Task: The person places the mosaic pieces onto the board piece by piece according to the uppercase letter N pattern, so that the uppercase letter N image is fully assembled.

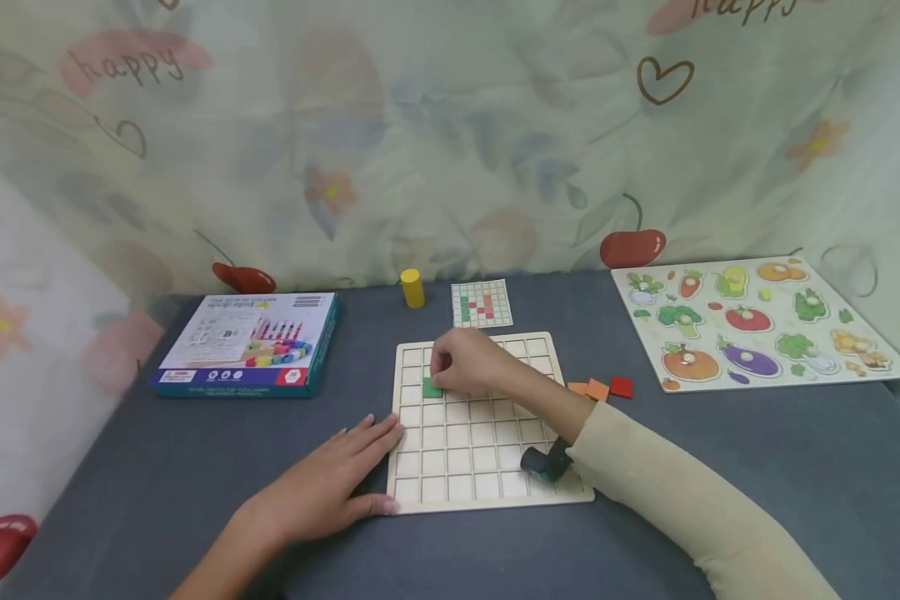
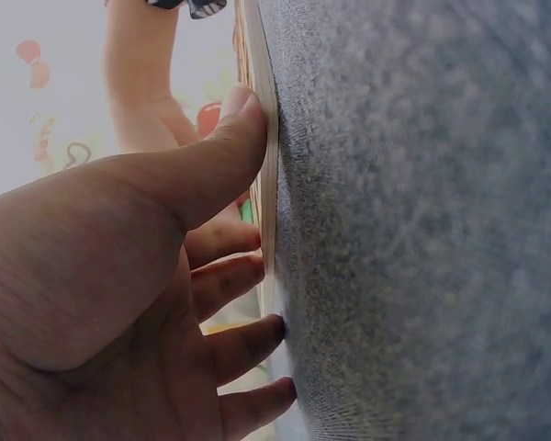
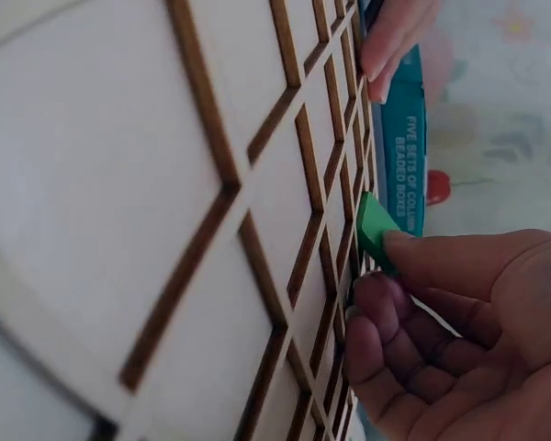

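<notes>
The right hand (image 1: 468, 362) and its forearm cover many cells of the grid board (image 1: 432, 437), and a dark device (image 1: 543, 464) at the wrist hides more near the board's lower right. Thumb and fingertips pinch one green tile (image 1: 431, 389) over the board's upper left, partly covering it; whether it is fully seated in a cell, I can't tell. The left hand (image 1: 333, 475), well apart from the right, has its fingers extended and spread against the board's left edge; its forearm is cut off by the frame. Two orange tiles (image 1: 597, 389) show beside the board, one partly behind the right arm, with one red tile (image 1: 621, 387); any stacking is unclear. Beyond are one pattern card (image 1: 482, 303), one yellow cylinder (image 1: 412, 289), one box (image 1: 247, 343) with blurred small print, and one vegetable board (image 1: 708, 331)
</notes>
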Demonstrator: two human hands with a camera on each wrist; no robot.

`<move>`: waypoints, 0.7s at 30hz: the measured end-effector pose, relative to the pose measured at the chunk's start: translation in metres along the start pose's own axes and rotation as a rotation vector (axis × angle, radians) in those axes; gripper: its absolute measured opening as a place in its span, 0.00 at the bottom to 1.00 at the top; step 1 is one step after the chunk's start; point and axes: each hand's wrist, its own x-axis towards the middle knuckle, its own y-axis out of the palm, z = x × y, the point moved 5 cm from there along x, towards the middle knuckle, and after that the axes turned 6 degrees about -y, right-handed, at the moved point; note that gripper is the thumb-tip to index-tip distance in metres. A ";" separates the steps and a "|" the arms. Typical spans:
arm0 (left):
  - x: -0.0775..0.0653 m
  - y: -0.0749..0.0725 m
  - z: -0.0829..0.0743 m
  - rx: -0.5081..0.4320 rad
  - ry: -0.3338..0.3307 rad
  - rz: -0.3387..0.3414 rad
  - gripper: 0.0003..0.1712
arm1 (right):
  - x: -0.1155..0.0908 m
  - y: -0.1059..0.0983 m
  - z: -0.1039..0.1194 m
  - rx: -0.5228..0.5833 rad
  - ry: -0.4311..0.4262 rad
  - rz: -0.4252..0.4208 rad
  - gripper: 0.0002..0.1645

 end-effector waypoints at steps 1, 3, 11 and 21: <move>0.000 0.000 0.000 0.002 -0.002 0.000 0.50 | 0.000 0.001 0.002 -0.019 -0.006 0.008 0.10; 0.000 0.001 0.000 0.002 -0.011 0.002 0.50 | -0.001 0.004 0.005 -0.052 -0.014 0.025 0.11; 0.002 0.000 0.001 0.003 -0.040 0.008 0.51 | -0.009 0.008 0.020 -0.153 -0.050 0.052 0.09; 0.003 0.001 0.002 -0.007 -0.029 0.013 0.51 | -0.030 -0.006 0.018 -0.082 -0.118 0.045 0.08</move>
